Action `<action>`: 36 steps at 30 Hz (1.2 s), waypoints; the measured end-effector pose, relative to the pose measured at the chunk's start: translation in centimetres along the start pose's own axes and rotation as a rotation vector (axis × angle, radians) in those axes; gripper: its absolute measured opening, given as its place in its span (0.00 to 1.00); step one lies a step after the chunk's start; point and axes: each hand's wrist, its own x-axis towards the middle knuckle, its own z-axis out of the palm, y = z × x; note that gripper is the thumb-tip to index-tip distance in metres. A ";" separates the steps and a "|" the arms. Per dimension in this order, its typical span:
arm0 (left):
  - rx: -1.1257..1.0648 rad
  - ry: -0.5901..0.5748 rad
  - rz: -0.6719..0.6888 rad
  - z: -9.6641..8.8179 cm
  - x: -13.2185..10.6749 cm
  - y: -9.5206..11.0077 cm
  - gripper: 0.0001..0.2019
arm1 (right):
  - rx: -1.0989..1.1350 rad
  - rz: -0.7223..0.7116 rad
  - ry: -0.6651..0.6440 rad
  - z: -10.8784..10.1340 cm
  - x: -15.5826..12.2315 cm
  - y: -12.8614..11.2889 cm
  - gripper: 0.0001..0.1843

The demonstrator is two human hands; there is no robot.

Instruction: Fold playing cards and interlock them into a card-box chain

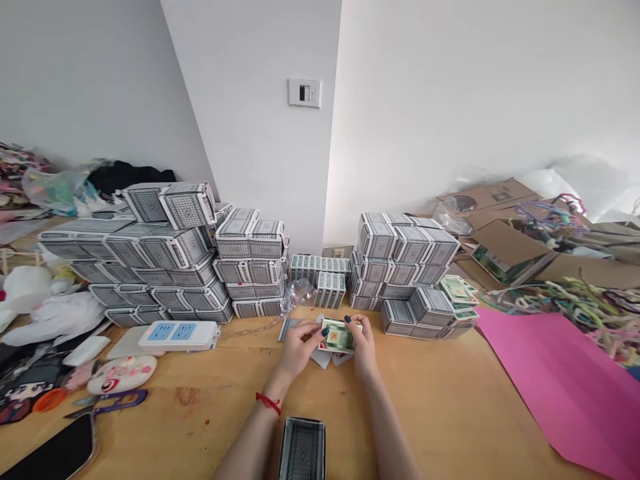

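Between my two hands is a green printed card (340,341) with a pale border and an orange mark; whether it is a single card or a thin stack I cannot tell. My left hand (300,343) pinches its left edge, the dark-nailed thumb on top. Over on the right side, my right hand (364,343) grips the opposite edge. Loose white cards (321,358) lie on the table just beneath. A grey patterned card (289,329) rests left of my left hand. Between my forearms stands an open grey patterned box (303,447).
Stacks of grey patterned boxes (185,243) rise at left and right (405,247). A power strip (180,335), scissors (117,401) and a phone (55,450) lie left. Pink paper (565,393) and cardboard boxes (530,240) occupy the right.
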 end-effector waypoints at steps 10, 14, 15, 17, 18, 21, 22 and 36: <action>-0.109 -0.141 -0.138 -0.5 0.2 0.0 0.14 | 0.167 0.063 0.066 -0.3 0.8 0.3 0.19; -0.157 -0.133 -0.152 -0.4 0.2 0.2 0.13 | 0.137 0.057 0.059 -0.3 0.9 0.3 0.21; -0.158 -0.143 -0.154 -0.4 0.2 0.3 0.13 | 0.123 0.052 0.062 -0.3 0.9 0.3 0.22; -0.150 -0.168 -0.155 -0.4 0.1 0.5 0.14 | 0.100 0.051 0.061 -0.4 1.0 0.3 0.24; -0.146 -0.179 -0.153 -0.4 0.1 0.6 0.14 | 0.092 0.055 0.059 -0.5 1.0 0.3 0.24; -0.152 -0.211 -0.142 -0.4 0.0 0.9 0.15 | 0.072 0.064 0.060 -0.6 1.1 0.4 0.24; -0.160 -0.219 -0.136 -0.4 0.0 1.0 0.15 | 0.069 0.063 0.066 -0.7 1.1 0.4 0.23; -0.248 -0.220 -0.146 -0.2 -0.1 0.6 0.15 | -0.048 -0.015 0.151 -1.0 1.8 1.9 0.17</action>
